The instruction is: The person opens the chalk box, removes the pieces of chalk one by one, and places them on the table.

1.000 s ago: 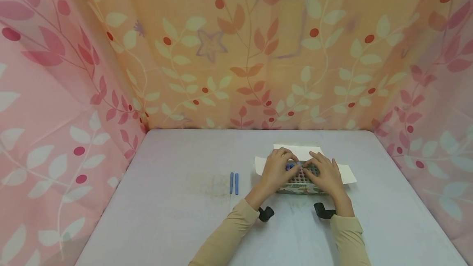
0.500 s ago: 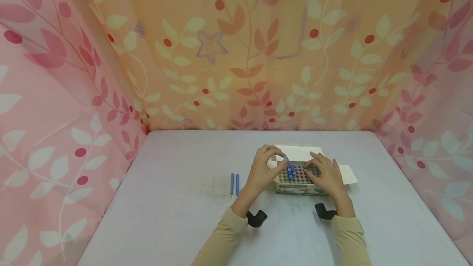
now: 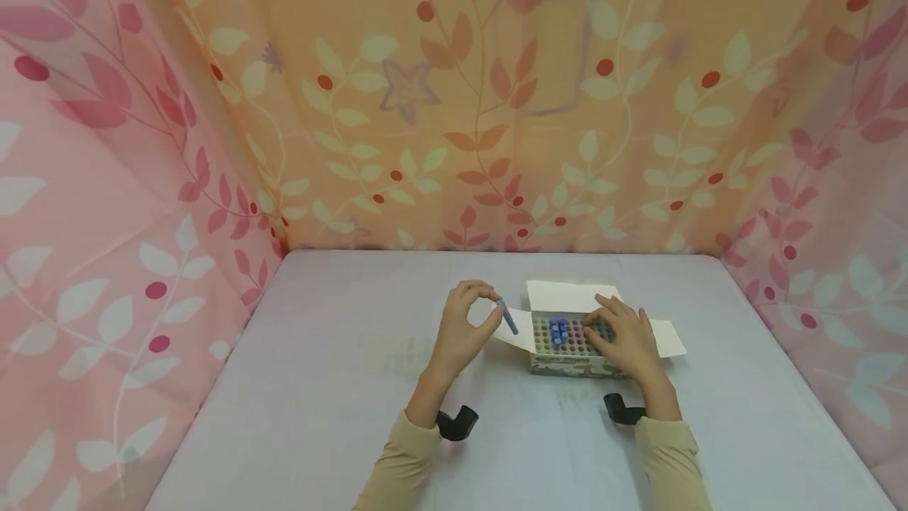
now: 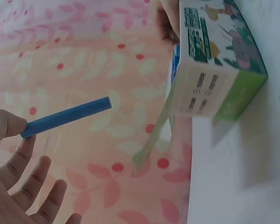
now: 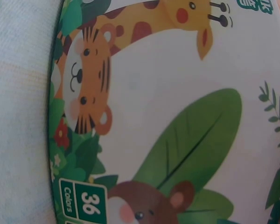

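Note:
My left hand (image 3: 456, 331) pinches a blue stick (image 3: 509, 319) by one end between thumb and forefinger, above the box's left flap. The left wrist view shows the same hand (image 4: 18, 182) with the stick (image 4: 67, 117) slanting outward and the other fingers spread. Several blue sticks (image 3: 558, 333) stand upright in the holed tray of the open printed box (image 3: 592, 367). At the tray's right part, my right hand (image 3: 627, 337) rests with bent, relaxed fingers; anything under its fingertips is hidden. The box front (image 5: 130, 93) fills most of the right wrist view.
White box flaps (image 3: 567, 296) stand out at the back and both sides. Black curved pieces (image 3: 458, 423) sit below both wrists. Flowered cloth (image 3: 496, 101) hangs behind and beside the pale table (image 3: 319, 416).
My left hand has come away from the tray toward the left, with a blue stick in its fingers. It now covers the two sticks lying on the table. My right hand has stayed put.

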The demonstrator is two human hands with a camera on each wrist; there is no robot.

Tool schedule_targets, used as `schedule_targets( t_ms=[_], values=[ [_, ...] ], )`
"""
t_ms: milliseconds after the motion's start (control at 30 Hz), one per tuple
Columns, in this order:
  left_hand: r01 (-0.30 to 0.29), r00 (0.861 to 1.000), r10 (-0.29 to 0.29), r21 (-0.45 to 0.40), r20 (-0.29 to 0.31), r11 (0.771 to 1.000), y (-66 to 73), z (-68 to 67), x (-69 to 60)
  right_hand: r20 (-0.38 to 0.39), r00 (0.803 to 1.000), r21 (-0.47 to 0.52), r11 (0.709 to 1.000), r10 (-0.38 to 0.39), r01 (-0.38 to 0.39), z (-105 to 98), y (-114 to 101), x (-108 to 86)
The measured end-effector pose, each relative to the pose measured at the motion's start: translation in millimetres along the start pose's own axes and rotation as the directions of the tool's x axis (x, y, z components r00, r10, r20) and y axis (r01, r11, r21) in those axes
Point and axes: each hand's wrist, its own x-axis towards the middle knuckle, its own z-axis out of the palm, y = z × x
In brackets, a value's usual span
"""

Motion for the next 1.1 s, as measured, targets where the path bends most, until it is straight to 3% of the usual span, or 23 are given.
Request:
schedule_targets(
  t_ms=[233,367,567,800,1100],
  values=[
    [0.036,0.999,-0.037,0.048,0.024,0.998,-15.3,-25.3,-7.2,0.008,1.0,0.002,1.0,0.006,-0.006,-0.1,-0.5,-1.2],
    [0.107,0.993,-0.11,0.102,0.029,0.989,-24.2,-39.4,-12.6,0.015,1.0,0.011,1.0,0.0,0.0,1.4,-1.2,-3.0],
    [0.204,0.976,-0.214,0.167,0.048,0.965,-34.2,-55.4,-15.3,0.003,1.0,0.008,1.0,-0.007,0.007,2.6,-0.4,-4.0],
    [0.25,0.961,-0.27,0.218,0.062,0.943,-44.9,-70.0,-14.2,0.001,1.0,0.009,1.0,-0.01,0.01,0.8,0.4,-0.2],
    [0.324,0.925,-0.367,0.301,0.1,0.897,-56.0,-84.6,-18.1,0.0,1.0,0.005,1.0,-0.005,0.005,0.2,-0.6,0.2]
  ],
)
